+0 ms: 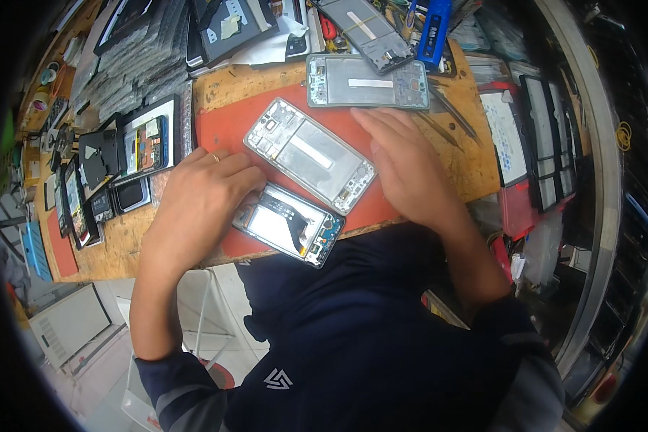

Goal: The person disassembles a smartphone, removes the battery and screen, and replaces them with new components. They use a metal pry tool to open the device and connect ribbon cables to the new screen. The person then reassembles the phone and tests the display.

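Observation:
My left hand (212, 191) is closed on the left end of an opened phone (284, 219), its fingertips partly hidden. The phone lies at the near edge of the orange-red mat (227, 133), showing a silvery inside, a black flex cable and a circuit board. Just beyond it rests a bare phone frame (302, 155) with a white strip in its middle. To the right of this frame is my right hand (410, 162), fingers stretched out and holding nothing. Its fingertips are close to a second, grey-green phone frame (331, 83) at the mat's far side.
A third phone frame (363, 32) leans over the second one, beside a blue tool (433, 32). Thin pointed tools (453, 115) lie on the wooden table (475, 162) at right. Opened devices (147, 140) and a bubble-wrapped stack (140, 72) crowd the left.

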A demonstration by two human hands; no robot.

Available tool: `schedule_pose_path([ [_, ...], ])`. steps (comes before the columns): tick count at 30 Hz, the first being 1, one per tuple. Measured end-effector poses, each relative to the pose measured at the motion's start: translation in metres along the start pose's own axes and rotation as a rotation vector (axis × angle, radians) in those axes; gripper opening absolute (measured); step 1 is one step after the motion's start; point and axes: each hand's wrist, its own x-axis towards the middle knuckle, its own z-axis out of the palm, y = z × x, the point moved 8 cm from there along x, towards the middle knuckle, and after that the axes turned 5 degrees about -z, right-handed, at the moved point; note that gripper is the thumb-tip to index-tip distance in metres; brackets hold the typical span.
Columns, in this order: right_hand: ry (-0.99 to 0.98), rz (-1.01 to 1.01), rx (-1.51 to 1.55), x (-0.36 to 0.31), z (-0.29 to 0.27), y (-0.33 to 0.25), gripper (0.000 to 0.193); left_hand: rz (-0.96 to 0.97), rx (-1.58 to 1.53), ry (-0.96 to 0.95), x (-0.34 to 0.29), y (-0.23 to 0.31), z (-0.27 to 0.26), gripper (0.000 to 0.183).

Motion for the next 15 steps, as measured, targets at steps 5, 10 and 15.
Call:
schedule_pose_path([
  [5, -0.034, 0.1, 0.098, 0.0, -0.009, 0.003, 0.03, 0.028, -0.014, -0.09, 0.005, -0.005, 0.006, 0.008],
  [10, -0.122, 0.189, 0.27, -0.014, 0.001, -0.024, 0.025, 0.046, -0.083, -0.111, 0.012, -0.009, 0.007, 0.012],
  [15, -0.183, 0.193, 0.538, -0.023, 0.028, -0.055, 0.041, -0.079, -0.502, -0.195, 0.008, -0.012, -0.007, 0.012],
])
